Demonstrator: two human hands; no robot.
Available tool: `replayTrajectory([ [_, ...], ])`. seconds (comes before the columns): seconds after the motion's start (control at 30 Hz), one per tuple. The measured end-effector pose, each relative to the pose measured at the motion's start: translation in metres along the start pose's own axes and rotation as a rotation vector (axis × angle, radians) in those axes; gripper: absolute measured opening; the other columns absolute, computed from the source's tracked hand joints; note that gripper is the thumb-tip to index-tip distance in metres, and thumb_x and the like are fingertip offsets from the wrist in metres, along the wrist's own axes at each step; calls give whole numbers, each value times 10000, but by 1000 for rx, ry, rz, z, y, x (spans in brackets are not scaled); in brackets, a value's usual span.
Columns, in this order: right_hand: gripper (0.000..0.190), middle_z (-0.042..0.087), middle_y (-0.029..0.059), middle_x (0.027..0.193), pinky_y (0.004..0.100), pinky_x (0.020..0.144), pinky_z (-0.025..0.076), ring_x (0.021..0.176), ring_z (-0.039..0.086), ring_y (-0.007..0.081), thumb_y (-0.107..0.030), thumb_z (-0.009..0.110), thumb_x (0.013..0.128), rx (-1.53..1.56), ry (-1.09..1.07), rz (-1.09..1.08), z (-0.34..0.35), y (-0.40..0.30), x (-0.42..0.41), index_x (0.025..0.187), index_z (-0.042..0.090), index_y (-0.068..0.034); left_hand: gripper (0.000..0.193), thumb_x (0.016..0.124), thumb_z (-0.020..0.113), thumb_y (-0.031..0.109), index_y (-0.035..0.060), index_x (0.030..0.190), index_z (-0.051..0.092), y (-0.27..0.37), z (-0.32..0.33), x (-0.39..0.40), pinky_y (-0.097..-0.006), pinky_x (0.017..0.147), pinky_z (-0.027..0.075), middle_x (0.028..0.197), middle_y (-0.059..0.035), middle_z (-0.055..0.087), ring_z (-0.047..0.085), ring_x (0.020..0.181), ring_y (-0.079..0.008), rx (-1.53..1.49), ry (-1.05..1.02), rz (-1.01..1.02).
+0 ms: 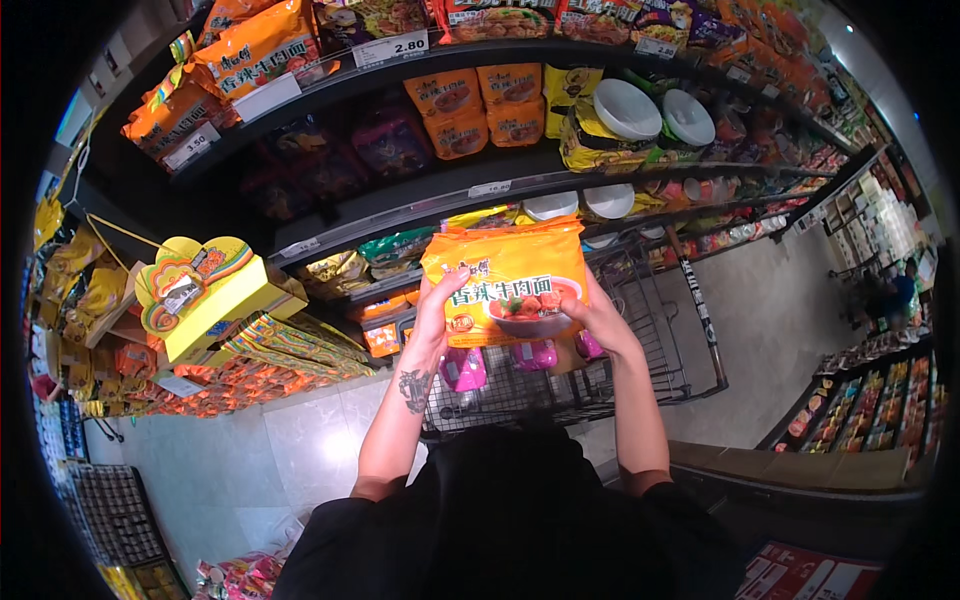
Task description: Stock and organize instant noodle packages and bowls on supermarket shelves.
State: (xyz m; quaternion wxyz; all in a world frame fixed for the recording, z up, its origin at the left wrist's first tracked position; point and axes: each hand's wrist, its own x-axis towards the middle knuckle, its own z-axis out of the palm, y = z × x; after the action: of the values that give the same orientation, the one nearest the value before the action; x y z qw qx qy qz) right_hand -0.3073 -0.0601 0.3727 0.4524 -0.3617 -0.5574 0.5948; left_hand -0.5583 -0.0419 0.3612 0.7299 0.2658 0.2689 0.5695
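Between both hands I hold an orange and yellow multipack of instant noodles (517,262), its front turned up toward me. Printed on it are a bowl of beef noodles and some writing. My left hand (439,304) grips its left side with the thumb across the front. On the right side, my right hand (600,315) has its thumb over the printed bowl. Below the pack stands a wire shopping cart (487,409), with pink packages (463,369) inside; the noodle pack hides part of it.
Shelves ahead carry orange noodle packs (474,112) and white bowls (627,109) on yellow packs. The cart's handle (697,300) is at right. A yellow cardboard display box (225,300) juts out at left. Behind on the right runs another stocked shelf (862,409). Pale floor tiles (300,450) show at lower left.
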Motion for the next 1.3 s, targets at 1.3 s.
replayTrajectory([
  [1.3, 634, 570, 148, 1270, 320, 1015, 396, 1207, 520, 226, 99, 542, 707, -198, 412, -337, -129, 74, 284, 1323, 448, -19, 390, 757, 799, 204, -63, 992, 641, 11, 16, 256, -342, 802, 517, 964, -152, 711, 690, 897, -227, 1378, 51, 638],
])
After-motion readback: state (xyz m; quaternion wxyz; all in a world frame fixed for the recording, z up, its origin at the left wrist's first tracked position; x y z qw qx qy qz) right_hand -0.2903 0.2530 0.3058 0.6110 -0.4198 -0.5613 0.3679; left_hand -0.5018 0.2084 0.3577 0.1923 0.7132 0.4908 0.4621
